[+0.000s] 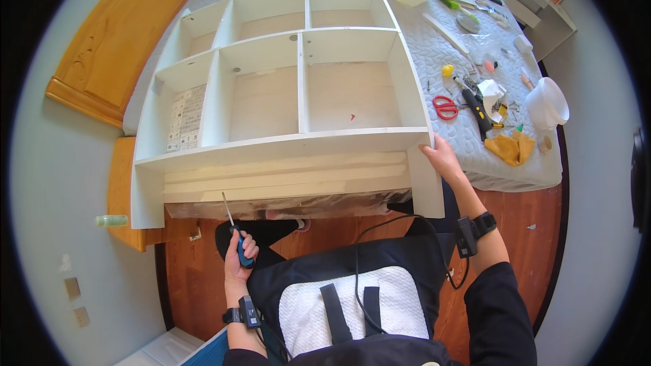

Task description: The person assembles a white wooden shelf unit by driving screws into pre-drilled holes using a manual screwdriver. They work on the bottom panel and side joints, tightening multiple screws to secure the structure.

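A white shelf unit with several square compartments lies on its back across the bed, its near end jutting past the mattress toward me. My left hand is closed around the blue handle of a screwdriver. The thin shaft points up and away, its tip close to the pale panel at the unit's near end. At the unit's right side, my right hand grips the side board near its corner. A printed sheet rests in the left compartment, and a small red piece in the right one.
On the quilted mattress to the right are red scissors, a black power tool, an orange cloth, a white bucket and scattered hardware. A wooden headboard stands left. A black cable crosses my lap.
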The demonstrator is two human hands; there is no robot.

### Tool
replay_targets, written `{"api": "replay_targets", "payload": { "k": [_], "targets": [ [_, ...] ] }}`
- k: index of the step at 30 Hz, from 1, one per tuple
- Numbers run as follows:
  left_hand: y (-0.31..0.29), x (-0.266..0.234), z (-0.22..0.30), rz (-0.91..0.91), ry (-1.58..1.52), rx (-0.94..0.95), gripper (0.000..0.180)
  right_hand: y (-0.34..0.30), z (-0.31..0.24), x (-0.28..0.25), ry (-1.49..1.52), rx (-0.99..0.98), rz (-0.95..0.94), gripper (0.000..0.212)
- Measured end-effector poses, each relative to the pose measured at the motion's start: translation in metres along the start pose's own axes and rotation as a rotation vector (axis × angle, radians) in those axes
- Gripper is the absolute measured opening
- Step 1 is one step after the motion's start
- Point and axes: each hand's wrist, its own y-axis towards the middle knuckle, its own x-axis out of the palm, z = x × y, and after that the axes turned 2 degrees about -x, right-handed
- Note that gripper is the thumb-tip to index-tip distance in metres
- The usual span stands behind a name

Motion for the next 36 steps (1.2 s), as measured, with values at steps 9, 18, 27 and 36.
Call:
{"api": "replay_targets", "payload": {
  "k": [9,18,27,36],
  "targets": [
    [-0.006,0.049,0.001,0.119,0.484,0.045,0.023,-0.010,-0.015,0.007,-0.061,0.007,0.189,0.027],
    [0.049,0.202,0.027,0.151,1.114,0.034,0.018,-0.021,-0.044,0.002,0.053,0.103,0.222,0.028],
    [0.131,0.263,0.015,0.447,1.008,0.137,0.027,-0.019,-0.061,0.004,0.176,0.294,0.128,0.025],
    [0.112,0.378,-0.103,0.459,1.056,-0.477,0.023,-0.013,-0.061,-0.017,0.282,0.210,0.031,0.053]
  ]
}}
